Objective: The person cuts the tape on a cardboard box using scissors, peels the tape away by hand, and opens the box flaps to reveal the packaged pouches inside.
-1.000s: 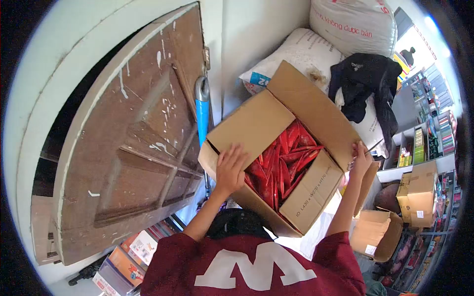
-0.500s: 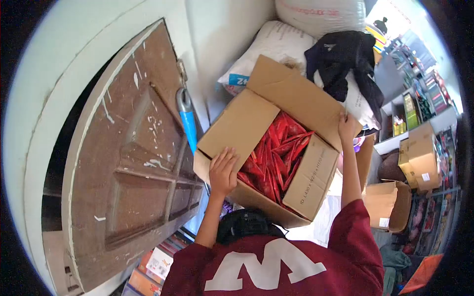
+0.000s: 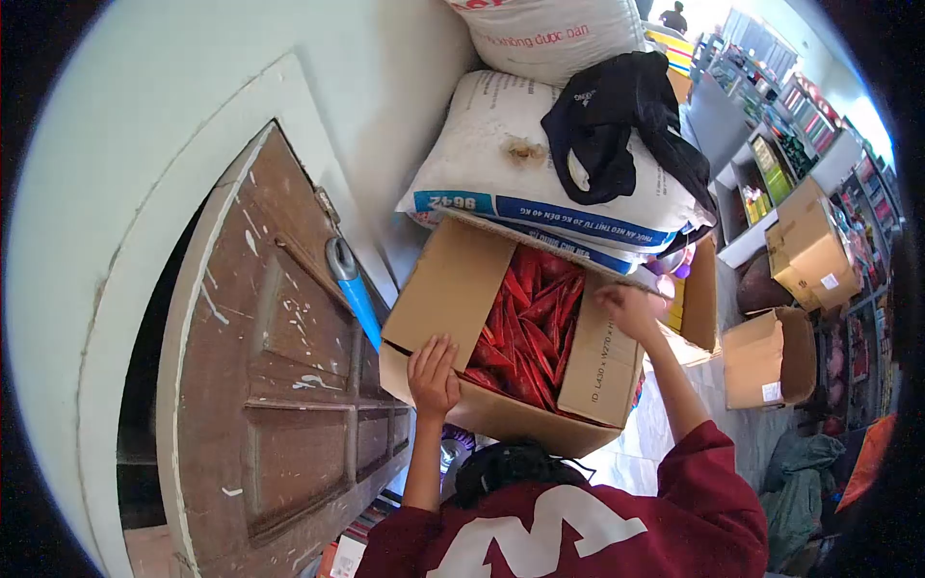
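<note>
An open cardboard box point(image 3: 530, 419) stands in front of me, filled with red packets point(image 3: 528, 328). My left hand point(image 3: 434, 376) rests on the near left corner, its fingers spread over the left flap point(image 3: 448, 289). Over the right side of the box is my right hand point(image 3: 631, 308), close to the printed right flap point(image 3: 602, 361) and the far flap's end; its fingers are bent and blurred, so whether they grip anything is unclear. The far flap stands up, seen nearly edge-on, against the stacked white sacks point(image 3: 482, 125).
A brown door point(image 3: 299, 385) with a blue-handled tool point(image 3: 355, 294) beside it is at the left. Black clothing point(image 3: 617, 125) drapes over the sacks. At the right are open cardboard boxes point(image 3: 766, 361), shelves point(image 3: 771, 178) and green cloth point(image 3: 800, 482). A distant person point(image 3: 673, 16) is at the top.
The far flap has tilted more upright, and my right hand has moved left and down from its outer corner. My left hand stays at the near left corner. The view has shifted.
</note>
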The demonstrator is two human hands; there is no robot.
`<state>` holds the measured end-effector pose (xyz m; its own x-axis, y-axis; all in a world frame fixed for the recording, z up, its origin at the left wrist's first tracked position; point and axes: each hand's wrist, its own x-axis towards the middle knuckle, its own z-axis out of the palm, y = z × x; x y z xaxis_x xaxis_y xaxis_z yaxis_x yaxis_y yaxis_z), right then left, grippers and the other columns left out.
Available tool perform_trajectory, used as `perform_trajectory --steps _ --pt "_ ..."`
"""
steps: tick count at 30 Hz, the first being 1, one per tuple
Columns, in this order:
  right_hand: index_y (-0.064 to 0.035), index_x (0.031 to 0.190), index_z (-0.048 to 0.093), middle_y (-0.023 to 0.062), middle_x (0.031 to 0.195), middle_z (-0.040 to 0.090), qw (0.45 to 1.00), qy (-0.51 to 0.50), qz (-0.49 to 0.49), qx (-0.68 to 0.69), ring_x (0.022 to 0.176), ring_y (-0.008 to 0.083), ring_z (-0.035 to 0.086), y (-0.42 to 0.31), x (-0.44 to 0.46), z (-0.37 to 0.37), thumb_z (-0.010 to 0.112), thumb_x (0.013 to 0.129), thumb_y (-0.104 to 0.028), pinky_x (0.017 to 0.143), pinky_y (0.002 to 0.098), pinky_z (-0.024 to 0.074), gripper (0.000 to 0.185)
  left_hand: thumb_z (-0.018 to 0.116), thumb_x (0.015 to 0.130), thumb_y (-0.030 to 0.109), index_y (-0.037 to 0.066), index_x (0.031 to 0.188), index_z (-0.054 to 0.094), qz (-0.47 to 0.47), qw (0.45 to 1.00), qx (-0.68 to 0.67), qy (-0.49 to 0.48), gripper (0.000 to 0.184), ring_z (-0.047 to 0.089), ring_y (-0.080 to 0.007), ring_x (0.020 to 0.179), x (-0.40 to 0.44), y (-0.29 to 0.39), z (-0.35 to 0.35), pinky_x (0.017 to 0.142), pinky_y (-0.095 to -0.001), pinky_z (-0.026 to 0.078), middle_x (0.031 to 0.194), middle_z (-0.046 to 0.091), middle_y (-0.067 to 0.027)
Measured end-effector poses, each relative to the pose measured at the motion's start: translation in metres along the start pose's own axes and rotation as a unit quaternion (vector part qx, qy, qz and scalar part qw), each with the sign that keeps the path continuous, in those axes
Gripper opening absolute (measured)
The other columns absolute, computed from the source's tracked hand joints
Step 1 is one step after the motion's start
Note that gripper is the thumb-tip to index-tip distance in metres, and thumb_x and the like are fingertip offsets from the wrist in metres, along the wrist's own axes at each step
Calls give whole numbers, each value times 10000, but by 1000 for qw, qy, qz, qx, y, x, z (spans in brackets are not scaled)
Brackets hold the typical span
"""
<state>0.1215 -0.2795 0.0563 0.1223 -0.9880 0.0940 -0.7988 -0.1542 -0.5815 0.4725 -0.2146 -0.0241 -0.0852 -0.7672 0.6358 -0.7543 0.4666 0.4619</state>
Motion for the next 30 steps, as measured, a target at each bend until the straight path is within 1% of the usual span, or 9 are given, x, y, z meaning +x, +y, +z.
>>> perform_trajectory --steps 2,5,11,17,18,21,24,27,30 --pt "-129 1000 612 162 824 617 972 -151 -36 -178 784 312 593 -17 -10 7 558 751 -222 712 399 461 271 397 746 160 70 1044 588 -3 1000 -3 -1 365 477 -250 1111 -1 -1 1 957 -407 288 1163 540 -88" --pt "-172 1000 613 155 828 606 955 -212 -35 -207 786 320 584 -38 -25 21 563 750 -297 713 430 458 284 406 737 177 71 1041 589 -7 1000 -7 -8 371 472 -260 1109 -3 -2 1 959 -413 281 1171 531 -96" --pt "-162 943 616 134 785 572 959 -134 -105 -228 750 309 585 -55 -34 4 565 760 -348 653 409 467 266 441 718 234 59 1025 591 -20 1000 14 8 384 452 -310 1106 4 -5 -7 957 -439 275 1171 516 -131" --pt "-74 760 616 110 688 554 994 -42 13 -97 635 292 565 -62 -35 -36 611 735 -351 560 373 431 279 454 692 236 66 1030 585 -22 999 19 28 401 448 -309 1107 3 -7 1 961 -446 263 1179 507 -129" --pt "-47 672 604 115 652 540 997 -29 10 -72 601 289 548 -58 -35 -39 615 732 -356 552 370 424 316 460 677 230 71 1036 583 -21 999 21 36 412 451 -303 1104 2 -6 3 960 -442 266 1185 504 -126" --pt "-76 868 609 91 647 522 997 -18 -7 -72 587 251 542 -47 -40 -43 661 702 -294 550 351 425 279 453 695 238 72 1033 580 -29 999 30 29 398 446 -302 1109 0 -5 4 966 -450 252 1182 507 -121" --pt "-112 1159 485 54 679 487 990 90 66 84 567 173 519 -52 -49 -46 694 663 -184 538 298 420 542 443 714 251 75 1031 577 -43 999 21 23 386 434 -303 1121 1 -1 2 976 -455 230 1179 510 -118" --pt "-136 1318 292 33 731 445 981 105 101 128 592 111 491 -41 -58 -57 693 643 -102 538 246 409 786 464 721 288 79 1053 563 -58 998 20 6 405 422 -301 1135 1 2 0 981 -464 209 1190 503 -116" --pt "-110 1319 304 45 797 458 964 120 117 206 634 94 496 -19 -69 -63 636 654 -36 546 229 416 747 547 691 289 82 1080 546 -60 998 5 0 441 398 -303 1151 6 10 -4 983 -479 190 1202 489 -107"
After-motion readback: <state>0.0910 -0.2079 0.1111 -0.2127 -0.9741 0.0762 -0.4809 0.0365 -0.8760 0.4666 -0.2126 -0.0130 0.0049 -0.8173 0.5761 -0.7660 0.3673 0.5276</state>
